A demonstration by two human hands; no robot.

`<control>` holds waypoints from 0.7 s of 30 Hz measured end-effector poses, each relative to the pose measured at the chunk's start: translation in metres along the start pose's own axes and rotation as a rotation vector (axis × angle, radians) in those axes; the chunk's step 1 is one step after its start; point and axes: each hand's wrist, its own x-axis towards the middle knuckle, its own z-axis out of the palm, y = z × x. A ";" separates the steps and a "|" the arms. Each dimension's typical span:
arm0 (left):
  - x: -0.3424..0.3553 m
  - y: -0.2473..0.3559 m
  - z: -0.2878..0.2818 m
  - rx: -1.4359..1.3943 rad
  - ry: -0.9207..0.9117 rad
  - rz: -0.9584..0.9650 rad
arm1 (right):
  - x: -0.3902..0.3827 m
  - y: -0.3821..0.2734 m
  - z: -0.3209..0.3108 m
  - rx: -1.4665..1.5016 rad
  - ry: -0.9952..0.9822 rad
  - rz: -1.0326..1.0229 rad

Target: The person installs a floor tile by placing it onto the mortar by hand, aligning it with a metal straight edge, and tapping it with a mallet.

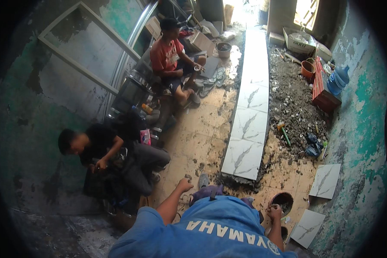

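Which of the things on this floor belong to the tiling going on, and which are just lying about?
In use: left hand resting on the floor; right hand at the mortar bucket; row of laid marble tiles; loose tiles; mortar bed.

Lying about: water jug; sandals; red box; orange pail.

left hand (185, 185): fist-like, low over the dirty tiled floor (198, 129), near a small object too small to tell
right hand (274, 212): curled at the rim of a dark bowl (283, 200) of mortar
new tiles (249, 112): white marbled strip running up the room; two loose tiles (325, 180) lie right
rubble (292, 103): beside the strip
others: two people seated left, one in a red shirt (165, 53)
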 end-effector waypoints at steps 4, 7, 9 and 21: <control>-0.009 0.004 0.006 -0.239 -0.027 0.085 | -0.009 -0.016 0.007 0.024 -0.038 -0.021; -0.004 0.002 0.009 -0.286 -0.026 0.081 | 0.005 0.006 0.003 -0.048 -0.072 -0.035; -0.003 -0.010 0.016 -0.278 -0.011 0.043 | 0.005 0.016 0.001 -0.074 -0.046 -0.005; -0.002 -0.027 0.015 -0.235 0.058 -0.106 | 0.008 0.025 -0.003 -0.067 0.008 0.089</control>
